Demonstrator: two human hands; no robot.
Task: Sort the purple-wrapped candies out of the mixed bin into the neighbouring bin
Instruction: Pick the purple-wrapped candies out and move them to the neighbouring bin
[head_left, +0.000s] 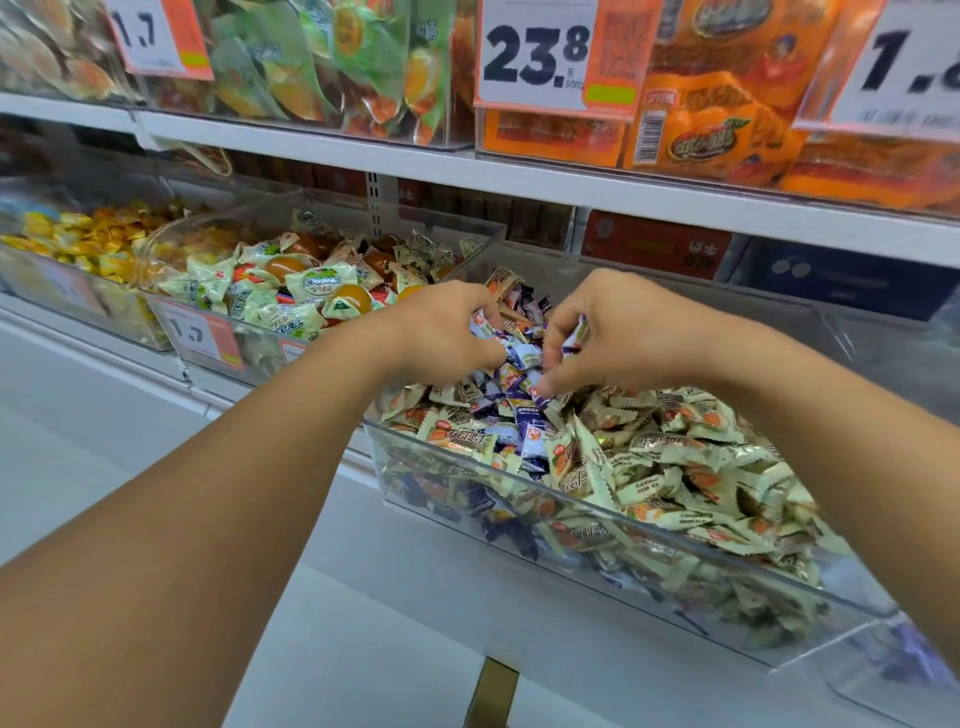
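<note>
both hands are down in the mixed bin (613, 525), a clear plastic tub on the lower shelf, over the cluster of purple-wrapped candies (519, 387) that lies in its rear left part. the left hand (447, 325) has its fingers curled round a bunch of purple wrappers, so its grip is closed on candies. the right hand (597, 338) pinches one purple-and-white candy (577, 332) between thumb and fingers, held roughly upright, with its lower fingertips touching the pile.

the relation that matters — the loose purple candies lie directly below and between the two grips, a little toward the person, while the cream-and-orange wrapped candies (701, 467) fill the right and front of the bin. both hands are about equally near the purple patch; the left sits just closer to the bin's left wall.

which bin is the target cannot be told for sure. the tub just left of the mixed one holds pale green wrapped sweets (291, 296), touching it wall to wall, and the left hand is nearer to it. a blurred clear bin (904, 675) at the lower right shows some purple inside — if that is the one, the carry runs right and toward the person, and the right hand is better placed.

more purple wrappers show deeper down through the front wall, so i judge plenty remains to pick.
</note>
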